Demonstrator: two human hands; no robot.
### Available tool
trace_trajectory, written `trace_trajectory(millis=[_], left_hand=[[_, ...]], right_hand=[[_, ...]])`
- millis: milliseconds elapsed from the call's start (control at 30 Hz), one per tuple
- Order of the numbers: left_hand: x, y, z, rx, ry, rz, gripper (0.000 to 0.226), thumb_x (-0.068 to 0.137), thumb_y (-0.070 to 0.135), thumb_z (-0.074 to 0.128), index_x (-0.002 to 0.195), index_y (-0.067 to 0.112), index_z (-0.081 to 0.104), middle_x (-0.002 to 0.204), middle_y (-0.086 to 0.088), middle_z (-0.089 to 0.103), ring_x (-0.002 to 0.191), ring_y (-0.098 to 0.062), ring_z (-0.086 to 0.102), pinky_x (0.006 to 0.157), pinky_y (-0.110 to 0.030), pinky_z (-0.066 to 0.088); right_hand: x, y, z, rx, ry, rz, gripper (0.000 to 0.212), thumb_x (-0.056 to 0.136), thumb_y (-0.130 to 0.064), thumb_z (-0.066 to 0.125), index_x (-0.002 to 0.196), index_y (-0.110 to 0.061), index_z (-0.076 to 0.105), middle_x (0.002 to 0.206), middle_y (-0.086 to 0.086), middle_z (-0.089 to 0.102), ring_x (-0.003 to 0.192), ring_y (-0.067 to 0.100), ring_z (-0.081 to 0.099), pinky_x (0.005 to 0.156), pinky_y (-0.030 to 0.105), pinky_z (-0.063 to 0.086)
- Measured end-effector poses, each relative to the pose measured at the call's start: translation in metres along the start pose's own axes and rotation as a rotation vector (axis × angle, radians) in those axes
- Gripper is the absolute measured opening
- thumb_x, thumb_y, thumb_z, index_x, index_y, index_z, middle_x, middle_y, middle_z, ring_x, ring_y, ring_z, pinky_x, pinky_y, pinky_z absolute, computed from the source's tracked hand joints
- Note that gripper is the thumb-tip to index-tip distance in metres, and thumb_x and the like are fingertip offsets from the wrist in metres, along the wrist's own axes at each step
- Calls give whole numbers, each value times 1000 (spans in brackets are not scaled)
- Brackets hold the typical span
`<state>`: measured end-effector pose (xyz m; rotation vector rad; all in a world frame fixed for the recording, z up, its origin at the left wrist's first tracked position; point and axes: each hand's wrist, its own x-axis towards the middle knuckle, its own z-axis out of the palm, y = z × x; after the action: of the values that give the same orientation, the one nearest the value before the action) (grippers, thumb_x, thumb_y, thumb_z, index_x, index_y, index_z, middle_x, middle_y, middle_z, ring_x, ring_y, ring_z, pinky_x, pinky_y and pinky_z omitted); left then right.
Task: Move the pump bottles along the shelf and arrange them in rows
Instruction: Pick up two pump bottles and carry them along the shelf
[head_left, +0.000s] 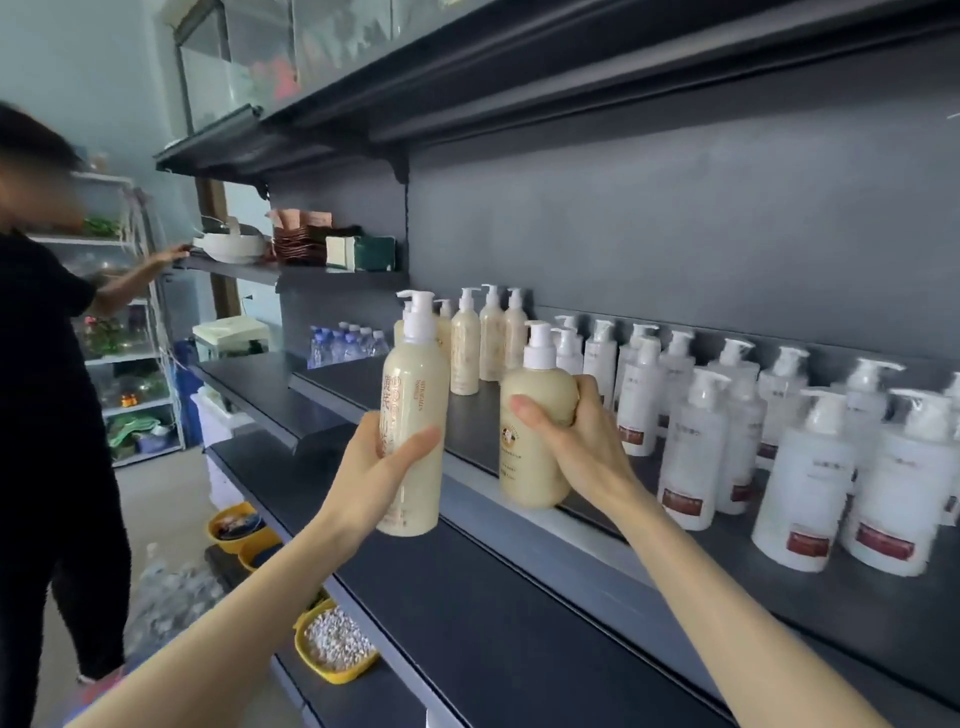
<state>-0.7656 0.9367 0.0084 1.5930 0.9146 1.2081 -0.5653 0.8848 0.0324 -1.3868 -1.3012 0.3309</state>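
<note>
My left hand (382, 470) grips a tall cream pump bottle (415, 395) and holds it in the air in front of the dark shelf (582, 540). My right hand (576, 441) is wrapped around a shorter, rounder cream pump bottle (530, 462) whose base is at the shelf's front lip. Behind them, several tall cream pump bottles (465, 345) stand at the shelf's left end. To the right, several white pump bottles with red labels (810, 483) stand in rows along the shelf.
A lower dark shelf (467, 623) runs beneath my arms. Yellow bowls (335, 647) sit below it by the floor. A person in black (47, 389) stands at the left, reaching to a shelf with a white bowl (231, 247). Water bottles (348, 343) stand further back.
</note>
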Motion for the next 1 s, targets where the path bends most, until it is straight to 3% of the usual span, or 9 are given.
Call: trace_trajectory(millis=[267,500,700,867,1000], left_hand=[[137,-27,-22,-55,-165,35,44,79,27,73,115,18,48,105,4,63,94,-10,62,72,-26,48],[224,-71,-20,-46,-327,16,68,59,42,77,118,21,50,108,5,67,98,-11,64,78,-29,50],[290,-101,-13,-32,-395,-12,60,71,31,80,120,19,48,110,4,65,100,-10,62,83,-30,48],[338,-120,-12,-38,-450,-6,66,66,35,83,120,18,49,111,5,66,102,-9,62,89,-33,49],[367,-133,-8,-37,-514,2,58,70,28,81,119,16,51,110,4,67,101,-10,63,86,-29,51]], right_hand=[[76,19,49,-101,164,63,54,78,-47,69,115,-20,39,98,-16,54,87,-4,54,64,19,41],[134,51,83,-138,211,108,55,78,-47,69,115,-18,39,99,-14,56,90,-1,56,66,23,44],[179,77,111,-167,208,151,53,81,-41,69,116,-18,37,95,-19,51,83,-7,52,59,13,37],[212,85,127,-207,269,170,54,78,-47,70,113,-21,38,106,-7,56,97,10,56,71,26,45],[228,85,136,-270,306,191,57,78,-49,69,115,-19,39,103,-9,56,94,8,56,68,24,45]])
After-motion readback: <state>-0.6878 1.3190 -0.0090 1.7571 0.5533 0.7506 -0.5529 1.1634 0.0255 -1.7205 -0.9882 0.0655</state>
